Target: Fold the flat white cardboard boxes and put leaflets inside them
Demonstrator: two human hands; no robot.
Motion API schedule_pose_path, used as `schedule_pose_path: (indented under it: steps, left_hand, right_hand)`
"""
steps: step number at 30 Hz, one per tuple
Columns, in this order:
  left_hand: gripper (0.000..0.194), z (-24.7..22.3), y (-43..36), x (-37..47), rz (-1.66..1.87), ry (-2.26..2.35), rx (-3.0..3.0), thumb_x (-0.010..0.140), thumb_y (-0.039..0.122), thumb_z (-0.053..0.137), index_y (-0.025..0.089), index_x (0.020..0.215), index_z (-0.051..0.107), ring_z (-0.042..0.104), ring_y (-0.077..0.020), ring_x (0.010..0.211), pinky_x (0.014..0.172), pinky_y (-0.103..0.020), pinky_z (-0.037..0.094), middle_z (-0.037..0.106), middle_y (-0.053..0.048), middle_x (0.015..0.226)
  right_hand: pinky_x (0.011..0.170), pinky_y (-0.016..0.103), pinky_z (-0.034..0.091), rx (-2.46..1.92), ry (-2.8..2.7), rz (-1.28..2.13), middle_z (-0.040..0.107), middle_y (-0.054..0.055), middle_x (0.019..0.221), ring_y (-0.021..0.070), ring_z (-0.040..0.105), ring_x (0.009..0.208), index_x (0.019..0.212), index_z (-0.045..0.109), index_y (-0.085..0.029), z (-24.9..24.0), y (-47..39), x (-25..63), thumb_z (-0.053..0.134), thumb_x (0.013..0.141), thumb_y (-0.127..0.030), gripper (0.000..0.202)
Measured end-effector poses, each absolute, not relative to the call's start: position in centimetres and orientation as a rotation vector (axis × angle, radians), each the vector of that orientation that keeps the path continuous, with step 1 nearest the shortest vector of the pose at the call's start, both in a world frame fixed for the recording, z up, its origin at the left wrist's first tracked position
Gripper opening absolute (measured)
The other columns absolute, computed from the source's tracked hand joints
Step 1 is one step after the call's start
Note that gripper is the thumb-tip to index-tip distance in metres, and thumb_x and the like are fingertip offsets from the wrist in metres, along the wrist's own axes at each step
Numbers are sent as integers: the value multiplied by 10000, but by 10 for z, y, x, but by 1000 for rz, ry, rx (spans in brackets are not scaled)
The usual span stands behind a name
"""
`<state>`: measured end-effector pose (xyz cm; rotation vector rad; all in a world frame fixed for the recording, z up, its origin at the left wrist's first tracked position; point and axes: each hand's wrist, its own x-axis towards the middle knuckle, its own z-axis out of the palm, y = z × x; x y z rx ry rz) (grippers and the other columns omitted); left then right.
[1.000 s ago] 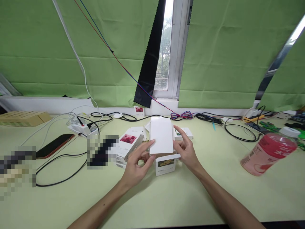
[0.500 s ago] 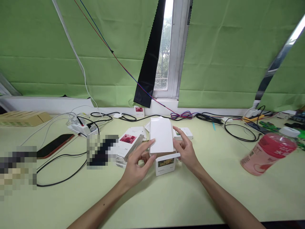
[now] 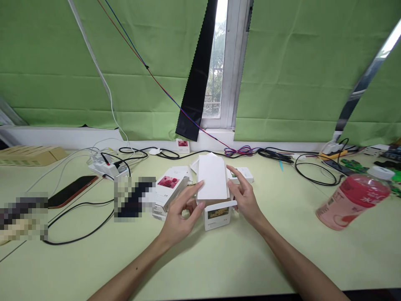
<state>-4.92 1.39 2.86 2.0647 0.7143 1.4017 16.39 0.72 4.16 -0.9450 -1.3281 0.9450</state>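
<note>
A stack of white cards point(image 3: 213, 177), its top face blank, lies between my two hands at the middle of the table. My left hand point(image 3: 181, 215) pinches the left edge with index finger and thumb. Along the right edge are the fingers and thumb of my right hand point(image 3: 246, 198). Just under the near end of the stack sits a small white carton point(image 3: 218, 218) with a yellow flower picture and a raised flap. How far the cards reach into this carton is hidden. More white cartons point(image 3: 169, 186), one with a pink flower picture, lie left of my left hand.
A white carton point(image 3: 246, 174) lies behind my right hand. A pink drink bottle point(image 3: 351, 200) is at the right. Leftward are a phone point(image 3: 73, 191), a power strip point(image 3: 108, 167) and black cables. Coiled wires point(image 3: 239, 150) run along the back wall. Two areas at left are pixelated.
The white card stack has shifted very slightly between my hands, and the fingers have moved a little along its edges. The carton beneath is nearly unmoved.
</note>
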Motion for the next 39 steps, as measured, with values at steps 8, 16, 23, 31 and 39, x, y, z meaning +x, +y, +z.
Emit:
schedule_pose_path:
  steps: [8,16,23,31,39]
  left_hand:
    - [508,29,14,-50,1370,743,2061,964,233,603,339,1453,514,461,-56,596,522,-203,465,593,-84,1183]
    - [530,30,14,-49,1372,742,2083,966,216,596,352,1468,491,427,-50,597,519,-194,435,582,-66,1147]
    - [527,30,14,-50,1360,747,2075,965,228,593,352,1468,495,449,-54,595,515,-200,465,580,-69,1162]
    - [531,31,12,-51,1360,737,2104,966,220,591,359,1469,491,452,-55,602,521,-196,460,587,-73,1161]
    - [501,27,17,-51,1413,751,2083,947,242,633,341,1430,547,460,-60,600,507,-192,467,618,-77,1141]
  right_hand:
    - [368,213,311,-945,-1338,941,420,-108,473,96,367,384,1534,372,-190,42,6,164,562,959,-506,683]
    - [375,204,310,-927,-1333,954,434,-115,465,85,375,376,1532,373,-180,43,6,165,604,942,-499,709]
    - [366,191,307,-908,-1302,993,482,-108,484,76,364,385,1533,373,-177,43,6,165,655,913,-479,745]
    - [339,187,312,-911,-1268,1021,544,-87,523,67,355,380,1528,388,-123,39,10,167,704,870,-476,810]
    - [349,194,287,-923,-1267,1029,490,-83,500,63,348,387,1385,580,-92,40,11,166,714,837,-497,695]
